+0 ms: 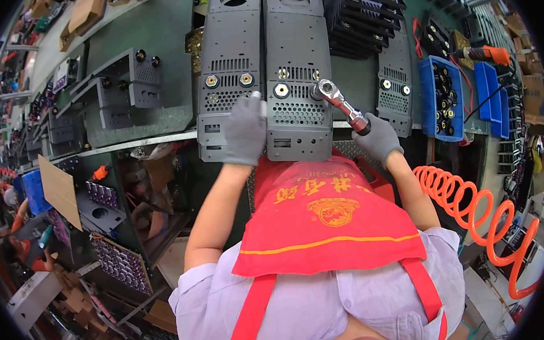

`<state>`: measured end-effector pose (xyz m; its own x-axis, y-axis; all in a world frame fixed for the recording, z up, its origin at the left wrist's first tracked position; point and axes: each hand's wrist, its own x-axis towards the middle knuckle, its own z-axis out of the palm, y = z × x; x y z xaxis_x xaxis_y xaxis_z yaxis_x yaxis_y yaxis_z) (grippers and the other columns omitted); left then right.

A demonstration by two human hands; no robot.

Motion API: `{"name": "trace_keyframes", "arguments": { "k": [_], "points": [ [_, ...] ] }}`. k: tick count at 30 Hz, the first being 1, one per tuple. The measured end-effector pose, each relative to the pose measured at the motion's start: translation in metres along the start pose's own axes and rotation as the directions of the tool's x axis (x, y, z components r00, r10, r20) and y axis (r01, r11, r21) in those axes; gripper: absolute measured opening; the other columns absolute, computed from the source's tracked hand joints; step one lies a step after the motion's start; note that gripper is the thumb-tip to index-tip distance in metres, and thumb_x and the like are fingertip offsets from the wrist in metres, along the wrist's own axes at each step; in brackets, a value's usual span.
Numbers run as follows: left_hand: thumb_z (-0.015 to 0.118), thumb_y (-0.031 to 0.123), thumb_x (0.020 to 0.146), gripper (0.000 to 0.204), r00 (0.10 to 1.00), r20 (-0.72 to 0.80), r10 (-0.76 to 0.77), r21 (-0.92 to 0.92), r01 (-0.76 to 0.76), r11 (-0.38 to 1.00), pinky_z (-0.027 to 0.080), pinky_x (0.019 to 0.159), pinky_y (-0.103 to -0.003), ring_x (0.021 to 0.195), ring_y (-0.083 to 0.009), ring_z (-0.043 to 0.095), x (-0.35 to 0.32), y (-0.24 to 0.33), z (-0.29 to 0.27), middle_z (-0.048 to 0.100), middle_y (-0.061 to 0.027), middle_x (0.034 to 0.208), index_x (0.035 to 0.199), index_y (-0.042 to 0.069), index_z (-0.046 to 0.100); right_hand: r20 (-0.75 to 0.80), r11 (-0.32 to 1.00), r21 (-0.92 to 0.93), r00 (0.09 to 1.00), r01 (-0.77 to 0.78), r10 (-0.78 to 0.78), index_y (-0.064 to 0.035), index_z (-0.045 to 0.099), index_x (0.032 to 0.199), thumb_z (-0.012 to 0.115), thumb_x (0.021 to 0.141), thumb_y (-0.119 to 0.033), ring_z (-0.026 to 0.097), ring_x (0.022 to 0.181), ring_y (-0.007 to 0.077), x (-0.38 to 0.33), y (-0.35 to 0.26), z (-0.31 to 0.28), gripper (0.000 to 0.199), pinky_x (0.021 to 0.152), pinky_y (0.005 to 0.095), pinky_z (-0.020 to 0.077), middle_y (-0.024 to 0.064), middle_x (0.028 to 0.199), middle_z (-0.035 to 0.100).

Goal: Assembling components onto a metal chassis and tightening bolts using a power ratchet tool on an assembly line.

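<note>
Gloved right hand (pixel 379 140) grips handle of ratchet wrench (pixel 341 105), fingers closed around it; wrench head sits on a fitting at upper right of grey metal chassis (pixel 295 75) on table (pixel 157 124). Left hand (pixel 245 130) lies flat, fingers extended, pressing the chassis's left edge beside second chassis (pixel 228 67). Blue parts bin (pixel 442 97) at right.

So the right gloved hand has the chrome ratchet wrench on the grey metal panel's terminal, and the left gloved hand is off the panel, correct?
Not quite. In the head view the left gloved hand rests on the grey metal panel, not off it. The right gloved hand does hold the chrome ratchet wrench at the terminal.
</note>
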<state>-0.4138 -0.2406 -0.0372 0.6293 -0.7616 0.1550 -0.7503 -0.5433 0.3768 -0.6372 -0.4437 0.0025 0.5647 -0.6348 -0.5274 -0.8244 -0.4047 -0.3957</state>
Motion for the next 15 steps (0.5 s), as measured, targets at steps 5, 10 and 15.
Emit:
{"name": "trace_keyframes", "arguments": {
  "k": [5, 10, 15],
  "points": [
    [0.047, 0.032, 0.096, 0.045, 0.962, 0.162, -0.220, 0.248, 0.177, 0.952, 0.054, 0.063, -0.042, 0.080, -0.0323, 0.065, -0.021, 0.046, 0.032, 0.059, -0.0156, 0.097, 0.132, 0.005, 0.045, -0.013, 1.000, -0.018, 1.000, 0.003, -0.003, -0.0079, 0.060, 0.096, 0.065, 0.075, -0.032, 0.063, 0.087, 0.0382, 0.003, 0.006, 0.006, 0.032, 0.076, 0.0433, 0.0494, 0.0186, 0.087, 0.066],
    [0.044, 0.031, 0.098, 0.042, 0.852, 0.356, -0.383, 0.094, 0.375, 0.922, 0.052, 0.060, -0.046, 0.069, -0.0364, 0.065, -0.027, 0.033, 0.036, 0.064, -0.0175, 0.081, 0.132, 0.007, 0.044, -0.049, 1.000, 0.003, 0.999, 0.018, -0.018, -0.0046, 0.060, 0.092, 0.065, 0.076, -0.029, 0.062, 0.080, 0.0389, 0.004, 0.009, 0.010, 0.030, 0.073, 0.0424, 0.0481, 0.0191, 0.080, 0.065],
    [0.042, 0.027, 0.098, 0.040, 0.917, 0.193, -0.349, -0.130, 0.376, 0.917, 0.049, 0.060, -0.049, 0.068, -0.0402, 0.062, -0.037, 0.039, 0.038, 0.063, -0.0207, 0.075, 0.133, 0.007, 0.043, -0.036, 1.000, 0.000, 0.999, -0.006, 0.006, -0.0060, 0.060, 0.090, 0.063, 0.076, -0.031, 0.062, 0.083, 0.0391, 0.008, 0.015, 0.015, 0.028, 0.074, 0.0432, 0.0486, 0.0195, 0.081, 0.065]
  ]
}}
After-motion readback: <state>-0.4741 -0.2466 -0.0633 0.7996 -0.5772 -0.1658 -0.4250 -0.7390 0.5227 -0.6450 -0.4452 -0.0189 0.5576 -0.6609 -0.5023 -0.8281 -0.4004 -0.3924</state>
